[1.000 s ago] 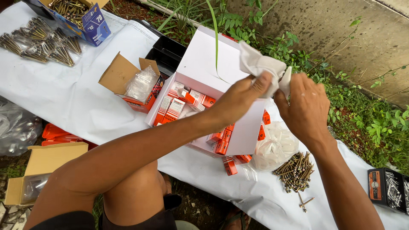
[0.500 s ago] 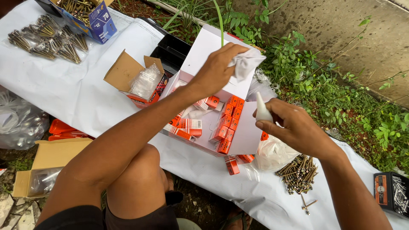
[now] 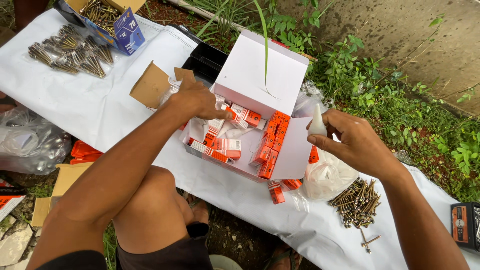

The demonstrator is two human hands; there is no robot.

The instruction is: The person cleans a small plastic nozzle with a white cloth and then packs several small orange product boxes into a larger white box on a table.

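My right hand (image 3: 356,142) pinches a small white pointed plastic bottle (image 3: 316,122) upright, just right of an open white carton (image 3: 257,75). The carton holds several small orange and white boxes (image 3: 272,142), some standing in rows, some lying loose. My left hand (image 3: 197,100) reaches into the carton's left side, palm down, fingers resting on a loose orange box (image 3: 245,116). Whether it grips anything is hidden by the hand.
A brown cardboard box (image 3: 150,85) with a clear bag stands left of the carton. Piles of screws (image 3: 356,202) lie on the white sheet (image 3: 90,115) at right, bagged screws (image 3: 70,52) at far left. Black trays (image 3: 207,55) sit behind. Plants line the far edge.
My left hand has come down from the crumpled white wrapping at the lid into the carton's left side. My right hand, holding the white bottle, stays right of the carton.
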